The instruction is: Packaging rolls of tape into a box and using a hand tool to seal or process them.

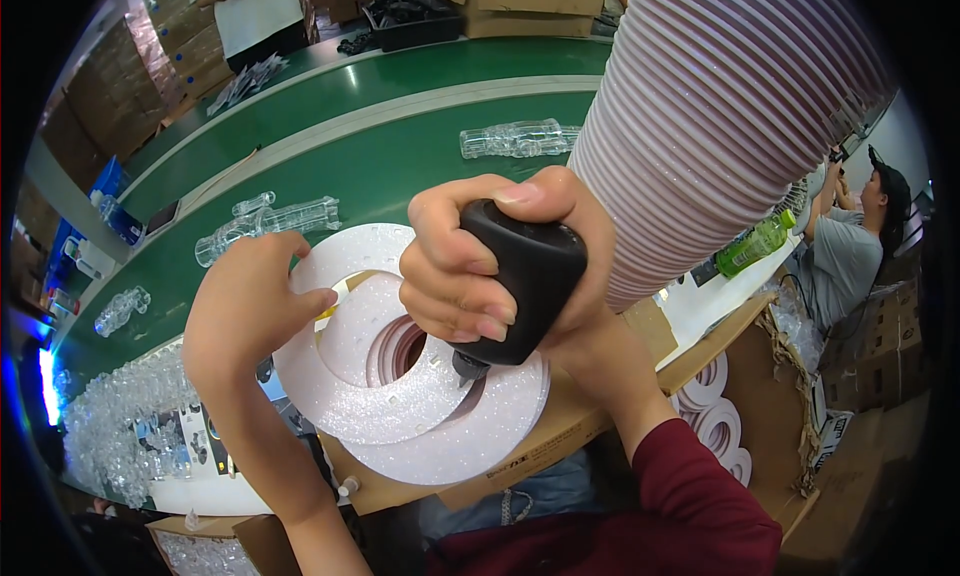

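A black hand tool [525, 281] with a narrow dark tip is gripped in my right hand [460, 266]. Its tip points down at a pile of flat, glittery, pale rings. My left hand [255, 296] curls at the left edge of the upper glittery ring [345, 396], with thumb and forefinger on either side of its band. A wider glittery disc [490, 426] lies partly beneath, jutting toward me. Smaller concentric rings show in the central hole. My right hand and the tool cover part of the pile; which exact spot the tip touches, I cannot tell.
A tall leaning stack of pale rings [710, 126] rises at the right. Clear plastic parts [270, 221] lie on the green conveyor [400, 166], with many more heaped [110, 426] at left. A green bottle [755, 244] and a seated person [850, 246] are at right.
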`<state>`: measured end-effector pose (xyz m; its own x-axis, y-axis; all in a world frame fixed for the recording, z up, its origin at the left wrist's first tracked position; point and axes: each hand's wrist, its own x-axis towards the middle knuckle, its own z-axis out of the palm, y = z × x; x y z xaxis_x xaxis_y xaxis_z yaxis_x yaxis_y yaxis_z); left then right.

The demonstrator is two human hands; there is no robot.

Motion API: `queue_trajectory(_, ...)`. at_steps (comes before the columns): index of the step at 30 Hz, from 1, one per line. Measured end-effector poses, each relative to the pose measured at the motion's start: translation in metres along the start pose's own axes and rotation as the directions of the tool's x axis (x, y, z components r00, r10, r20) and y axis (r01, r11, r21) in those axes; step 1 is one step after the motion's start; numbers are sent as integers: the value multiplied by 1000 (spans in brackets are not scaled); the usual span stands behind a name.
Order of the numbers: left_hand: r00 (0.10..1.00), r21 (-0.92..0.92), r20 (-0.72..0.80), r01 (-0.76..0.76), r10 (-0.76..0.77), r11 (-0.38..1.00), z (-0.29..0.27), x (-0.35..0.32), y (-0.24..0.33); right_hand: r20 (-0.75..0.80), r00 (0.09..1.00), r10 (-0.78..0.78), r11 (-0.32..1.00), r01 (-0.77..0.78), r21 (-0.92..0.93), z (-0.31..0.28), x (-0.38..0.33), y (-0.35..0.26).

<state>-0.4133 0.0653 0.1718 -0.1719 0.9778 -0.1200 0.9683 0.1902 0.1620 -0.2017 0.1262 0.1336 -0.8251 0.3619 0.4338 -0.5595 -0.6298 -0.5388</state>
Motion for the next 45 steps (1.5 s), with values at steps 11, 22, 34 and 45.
queue_trajectory(11,1000,-16,-15,-6,6,1000,2,0,1,-40,999,12,999,-14,-36,-3,-1,3)
queue_trajectory(22,999,-5,-23,-38,38,999,5,4,4,-68,997,22,998,-25,-49,-2,-5,-2)
queue_trajectory(34,1000,-23,-7,-17,17,1000,5,5,7,-47,999,21,997,-25,-72,-6,-6,-4)
queue_trajectory(45,998,-50,-16,-66,66,997,6,5,8,-2,977,-211,974,210,-87,-21,-12,-29)
